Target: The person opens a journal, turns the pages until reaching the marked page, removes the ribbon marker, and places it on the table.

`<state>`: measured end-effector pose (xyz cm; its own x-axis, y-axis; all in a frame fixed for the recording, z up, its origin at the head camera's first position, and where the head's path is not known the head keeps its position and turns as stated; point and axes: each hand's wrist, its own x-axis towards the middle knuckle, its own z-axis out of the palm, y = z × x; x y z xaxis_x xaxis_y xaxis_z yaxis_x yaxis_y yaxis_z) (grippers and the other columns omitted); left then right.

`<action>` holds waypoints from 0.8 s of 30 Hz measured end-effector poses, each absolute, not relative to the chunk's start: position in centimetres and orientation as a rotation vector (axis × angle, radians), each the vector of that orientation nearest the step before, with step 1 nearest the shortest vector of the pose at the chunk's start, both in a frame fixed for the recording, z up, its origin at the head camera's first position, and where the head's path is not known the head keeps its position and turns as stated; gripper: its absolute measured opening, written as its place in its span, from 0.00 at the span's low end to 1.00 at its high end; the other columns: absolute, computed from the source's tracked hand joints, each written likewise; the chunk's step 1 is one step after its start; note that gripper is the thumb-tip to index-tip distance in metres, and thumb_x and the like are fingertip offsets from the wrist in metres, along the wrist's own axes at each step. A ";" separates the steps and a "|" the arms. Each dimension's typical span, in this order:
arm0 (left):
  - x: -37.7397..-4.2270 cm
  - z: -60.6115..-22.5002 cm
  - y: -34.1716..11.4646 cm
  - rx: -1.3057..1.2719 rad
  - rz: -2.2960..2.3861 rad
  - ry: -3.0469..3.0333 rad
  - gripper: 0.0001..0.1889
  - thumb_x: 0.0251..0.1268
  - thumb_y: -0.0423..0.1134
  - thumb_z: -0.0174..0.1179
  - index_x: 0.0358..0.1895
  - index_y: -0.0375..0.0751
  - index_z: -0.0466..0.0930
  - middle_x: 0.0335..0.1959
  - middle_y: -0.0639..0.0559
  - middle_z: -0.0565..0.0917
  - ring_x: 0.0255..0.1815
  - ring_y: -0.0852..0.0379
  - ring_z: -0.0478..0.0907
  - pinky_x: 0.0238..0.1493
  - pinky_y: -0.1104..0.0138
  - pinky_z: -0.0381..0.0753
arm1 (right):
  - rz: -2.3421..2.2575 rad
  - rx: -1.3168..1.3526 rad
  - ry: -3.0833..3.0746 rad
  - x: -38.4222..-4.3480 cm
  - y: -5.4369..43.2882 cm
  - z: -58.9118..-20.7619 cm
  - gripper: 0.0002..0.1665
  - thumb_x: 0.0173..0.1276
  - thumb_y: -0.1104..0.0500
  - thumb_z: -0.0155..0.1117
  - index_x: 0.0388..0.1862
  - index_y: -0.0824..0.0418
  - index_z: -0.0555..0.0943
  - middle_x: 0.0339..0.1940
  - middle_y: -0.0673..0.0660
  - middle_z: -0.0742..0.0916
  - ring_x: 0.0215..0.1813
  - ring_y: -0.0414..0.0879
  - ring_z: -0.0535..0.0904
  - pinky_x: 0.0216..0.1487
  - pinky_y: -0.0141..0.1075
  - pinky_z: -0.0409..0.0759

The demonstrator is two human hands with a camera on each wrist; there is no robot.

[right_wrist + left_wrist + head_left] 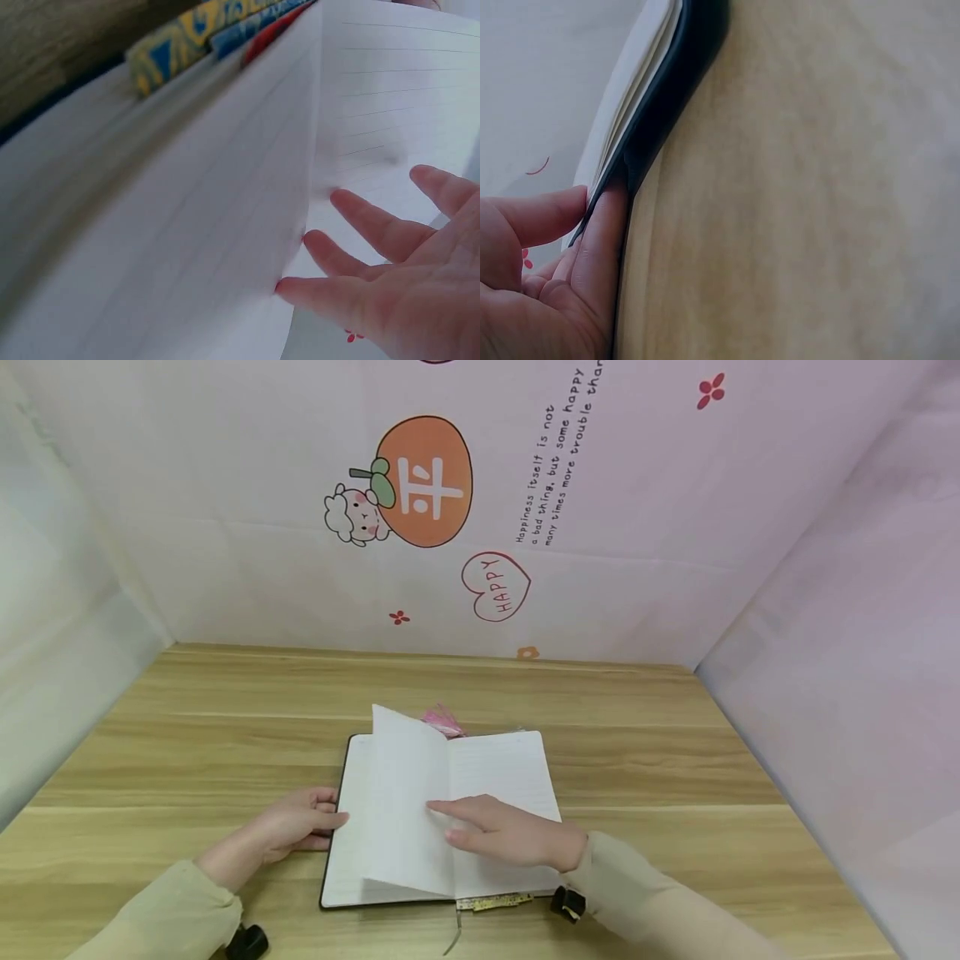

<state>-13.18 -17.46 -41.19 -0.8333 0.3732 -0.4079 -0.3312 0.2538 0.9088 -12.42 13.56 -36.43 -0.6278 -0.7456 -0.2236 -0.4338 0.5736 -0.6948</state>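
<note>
Notebook: spread on the near middle part of the table (637,760), between the two hands; the notebook (506,768) has a dark cover (679,82) and white lined pages.
Left hand: the left hand (296,822) pinches the notebook's left edge, thumb on the page side and fingers tucked under the cover.
Right hand: over the right-hand page, the right hand (510,831) has its fingers straight and spread, gripping nothing; in the right wrist view two fingertips meet the raised leaf.
Leaf: the raised leaf (408,802) stands partly up from the middle fold and leans over the left-hand page, its far corner above the notebook's far edge.
Strips: a yellow patterned strip (502,902) pokes out at the near edge; the right wrist view shows a blue strip (259,30) and a red strip (274,34) beside it.
Ribbon: a thin dark ribbon (458,922) hangs from the near end of the fold onto the table.
Tassel: a pink tassel (444,721) lies at the far end of the fold.
Sleeves: pale sleeves (168,910) on both arms, with a small black device (246,942) at each wrist.
Backdrop: behind the table hangs a pale printed sheet (637,568) with an orange fruit, a small sheep, a heart reading HAPPY, flowers and slanting lettering.
</note>
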 end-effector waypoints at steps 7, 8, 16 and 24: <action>-13.4 -41.6 -17.8 0.119 1.662 1.902 0.18 0.69 0.31 0.50 0.56 0.21 0.63 0.34 0.57 0.82 0.36 0.63 0.80 0.37 0.68 0.83 | -0.629 -0.909 2.385 -12.0 12.3 -36.4 0.29 0.74 0.42 0.45 0.70 0.50 0.67 0.72 0.53 0.68 0.74 0.49 0.58 0.72 0.46 0.57; -13.4 -41.7 -17.9 0.126 1.667 1.893 0.18 0.70 0.31 0.48 0.56 0.21 0.63 0.34 0.57 0.82 0.37 0.63 0.80 0.38 0.68 0.83 | -0.603 -0.893 2.397 -11.9 12.2 -36.4 0.29 0.74 0.41 0.46 0.69 0.50 0.69 0.72 0.54 0.68 0.74 0.50 0.57 0.73 0.47 0.56; -13.7 -42.2 -18.2 0.068 1.695 1.835 0.26 0.78 0.39 0.36 0.65 0.16 0.52 0.39 0.53 0.81 0.39 0.61 0.81 0.43 0.64 0.83 | -0.359 -0.924 2.477 -11.2 11.3 -36.7 0.29 0.68 0.36 0.52 0.66 0.44 0.72 0.74 0.57 0.64 0.75 0.62 0.54 0.68 0.63 0.56; -13.5 -41.5 -18.0 0.111 1.664 1.857 0.25 0.66 0.35 0.57 0.57 0.19 0.61 0.43 0.52 0.84 0.37 0.62 0.80 0.39 0.69 0.82 | -0.271 -0.978 2.501 -11.0 11.1 -36.4 0.30 0.66 0.36 0.55 0.66 0.42 0.72 0.74 0.58 0.64 0.73 0.64 0.57 0.66 0.63 0.60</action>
